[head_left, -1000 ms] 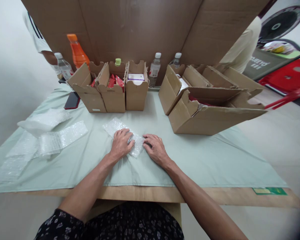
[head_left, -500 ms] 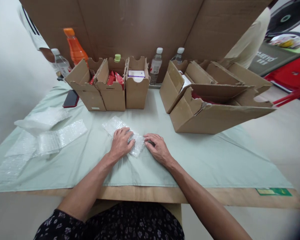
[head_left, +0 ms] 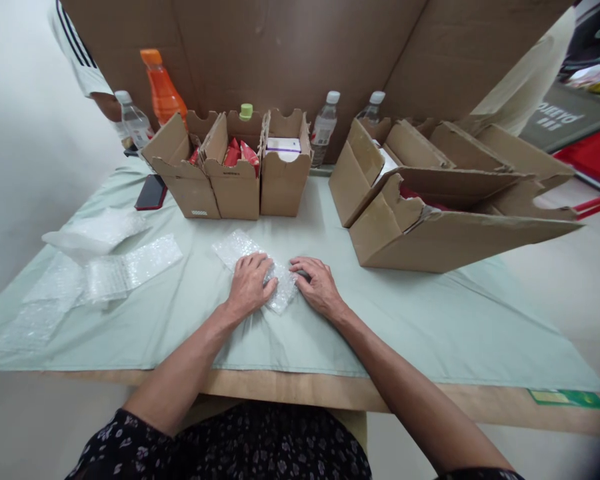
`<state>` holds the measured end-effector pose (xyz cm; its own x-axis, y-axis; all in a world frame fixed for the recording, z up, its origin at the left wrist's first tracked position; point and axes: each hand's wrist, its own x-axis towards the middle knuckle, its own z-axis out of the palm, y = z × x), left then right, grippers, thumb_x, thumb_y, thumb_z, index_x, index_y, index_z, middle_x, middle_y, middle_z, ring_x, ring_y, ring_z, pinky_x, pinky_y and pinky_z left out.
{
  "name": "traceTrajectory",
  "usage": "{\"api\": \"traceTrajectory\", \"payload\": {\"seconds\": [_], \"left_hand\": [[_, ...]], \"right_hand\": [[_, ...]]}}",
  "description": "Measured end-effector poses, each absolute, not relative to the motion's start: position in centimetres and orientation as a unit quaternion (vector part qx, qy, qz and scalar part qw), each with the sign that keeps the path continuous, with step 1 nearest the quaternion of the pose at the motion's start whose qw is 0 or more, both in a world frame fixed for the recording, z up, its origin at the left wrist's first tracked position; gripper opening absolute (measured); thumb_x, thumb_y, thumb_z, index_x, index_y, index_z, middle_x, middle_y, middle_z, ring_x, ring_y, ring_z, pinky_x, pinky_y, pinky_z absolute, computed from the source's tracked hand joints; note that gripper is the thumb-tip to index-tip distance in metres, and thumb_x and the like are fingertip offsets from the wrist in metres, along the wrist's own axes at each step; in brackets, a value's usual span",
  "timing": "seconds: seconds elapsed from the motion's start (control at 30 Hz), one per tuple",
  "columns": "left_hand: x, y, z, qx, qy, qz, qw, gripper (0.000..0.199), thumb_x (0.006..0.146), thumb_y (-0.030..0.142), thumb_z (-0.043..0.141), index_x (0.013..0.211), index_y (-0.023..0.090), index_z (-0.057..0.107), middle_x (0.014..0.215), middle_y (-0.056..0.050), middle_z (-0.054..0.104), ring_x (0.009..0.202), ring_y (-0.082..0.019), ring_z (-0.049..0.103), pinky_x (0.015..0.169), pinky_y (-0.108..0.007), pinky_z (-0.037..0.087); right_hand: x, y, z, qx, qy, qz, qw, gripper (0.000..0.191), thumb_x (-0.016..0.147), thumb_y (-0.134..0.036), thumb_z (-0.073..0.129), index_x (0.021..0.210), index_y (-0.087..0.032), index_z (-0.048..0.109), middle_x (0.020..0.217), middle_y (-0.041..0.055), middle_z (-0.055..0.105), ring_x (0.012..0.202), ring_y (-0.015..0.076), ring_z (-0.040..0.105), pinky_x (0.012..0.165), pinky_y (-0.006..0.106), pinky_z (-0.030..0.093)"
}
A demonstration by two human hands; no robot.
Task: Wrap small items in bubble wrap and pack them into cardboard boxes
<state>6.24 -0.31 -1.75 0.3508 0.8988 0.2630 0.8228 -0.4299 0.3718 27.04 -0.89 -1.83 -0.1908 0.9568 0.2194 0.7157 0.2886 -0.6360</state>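
A strip of bubble wrap lies slantwise on the pale green tablecloth in front of me. My left hand rests palm down over its middle, with the fingers stretched out and the thumb apart from them. At the strip's right end is my right hand, its fingers slightly bent and the thumb apart, with fingertips at the wrap's edge. A dark gap shows between that thumb and the fingers. Whatever lies under my left palm is hidden. More bubble wrap pieces lie loosely overlapped to the left.
Cut cardboard boxes holding red packets and white boxes stand at the back, with larger cardboard boxes on the right. Bottles stand behind them, before a tall cardboard panel. A phone lies left; another person's arm shows beyond.
The camera view has shifted slightly, so everything sits a little further right in the picture. Both hands keep nearly the same places on the bubble wrap.
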Motion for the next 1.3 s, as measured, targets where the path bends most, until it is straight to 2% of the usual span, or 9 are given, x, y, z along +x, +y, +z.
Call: {"api": "traceTrajectory", "payload": {"seconds": [0.13,0.37,0.6,0.7,0.83,0.93,1.03,1.13,1.3], "left_hand": [[6.3,-0.3,-1.7,0.815,0.528,0.224,0.087,0.044,0.091,0.028,0.064,0.134,0.018,0.062,0.140,-0.014,0.068,0.136,-0.032,0.057,0.118,-0.049,0.041],[6.3,-0.4,-1.5,0.816,0.532,0.212,0.082,0.044,0.090,0.026,0.065,0.132,0.017,0.062,0.140,-0.014,0.068,0.136,-0.031,0.057,0.118,-0.047,0.042],[6.3,-0.3,-1.4,0.815,0.530,0.219,0.090,0.043,0.090,0.026,0.065,0.132,0.018,0.062,0.140,-0.015,0.068,0.135,-0.031,0.058,0.117,-0.049,0.042],[6.2,-0.2,-1.5,0.814,0.529,0.222,0.096,0.044,0.090,0.026,0.065,0.133,0.017,0.062,0.140,-0.015,0.068,0.136,-0.031,0.058,0.118,-0.049,0.042],[6.1,-0.2,-1.5,0.812,0.527,0.227,0.101,0.045,0.090,0.027,0.064,0.134,0.018,0.061,0.140,-0.015,0.068,0.136,-0.031,0.058,0.117,-0.049,0.042],[6.1,-0.2,-1.7,0.812,0.524,0.236,0.105,0.045,0.090,0.027,0.063,0.134,0.017,0.061,0.139,-0.015,0.068,0.136,-0.032,0.058,0.117,-0.050,0.043],[6.0,0.0,-1.9,0.802,0.527,0.258,0.112,0.048,0.085,0.022,0.061,0.133,0.017,0.062,0.137,-0.014,0.069,0.133,-0.031,0.061,0.116,-0.049,0.045],[5.6,0.5,-1.9,0.782,0.536,0.299,0.112,0.052,0.080,0.016,0.058,0.132,0.017,0.063,0.136,-0.014,0.070,0.130,-0.030,0.062,0.116,-0.049,0.046],[3.9,0.5,0.0,0.753,0.533,0.383,0.043,0.058,0.079,0.017,0.057,0.137,0.017,0.060,0.147,-0.016,0.061,0.144,-0.033,0.053,0.124,-0.054,0.039]], "right_hand": [[26.9,-1.3,-1.8,-0.558,-0.753,0.197,0.288,0.020,0.091,-0.023,0.059,0.101,-0.025,0.077,0.130,0.0088,0.075,0.128,0.0290,0.062,0.109,0.050,0.044],[26.0,-1.6,-1.4,-0.573,-0.738,0.205,0.292,0.015,0.092,-0.027,0.061,0.096,-0.025,0.076,0.132,0.0086,0.074,0.130,0.0294,0.060,0.109,0.049,0.042],[24.8,-0.7,-1.4,-0.593,-0.723,0.203,0.291,0.013,0.085,-0.018,0.063,0.089,-0.024,0.074,0.131,0.0083,0.074,0.129,0.0297,0.061,0.109,0.049,0.042],[25.0,-0.9,-1.5,-0.593,-0.716,0.213,0.301,0.010,0.089,-0.026,0.064,0.090,-0.025,0.075,0.131,0.0081,0.074,0.131,0.0300,0.061,0.109,0.050,0.042],[25.3,-1.4,-1.3,-0.575,-0.715,0.234,0.322,0.024,0.096,-0.043,0.061,0.094,-0.025,0.076,0.131,0.0083,0.075,0.130,0.0298,0.061,0.111,0.051,0.042],[25.0,-1.6,-1.5,-0.574,-0.719,0.226,0.321,0.025,0.094,-0.047,0.065,0.092,-0.024,0.077,0.131,0.0097,0.075,0.131,0.0314,0.061,0.111,0.052,0.043],[24.7,-1.4,-1.9,-0.578,-0.709,0.213,0.342,0.016,0.090,-0.039,0.069,0.087,-0.024,0.076,0.125,0.0092,0.077,0.126,0.0318,0.065,0.109,0.054,0.045],[24.9,-1.2,-1.8,-0.575,-0.698,0.207,0.373,0.014,0.092,-0.029,0.063,0.088,-0.025,0.076,0.119,0.0073,0.080,0.119,0.0289,0.069,0.107,0.054,0.047],[26.9,-2.1,1.0,-0.516,-0.698,0.171,0.466,0.017,0.098,-0.032,0.060,0.096,-0.028,0.076,0.118,0.0047,0.080,0.115,0.0256,0.071,0.106,0.050,0.051]]}}
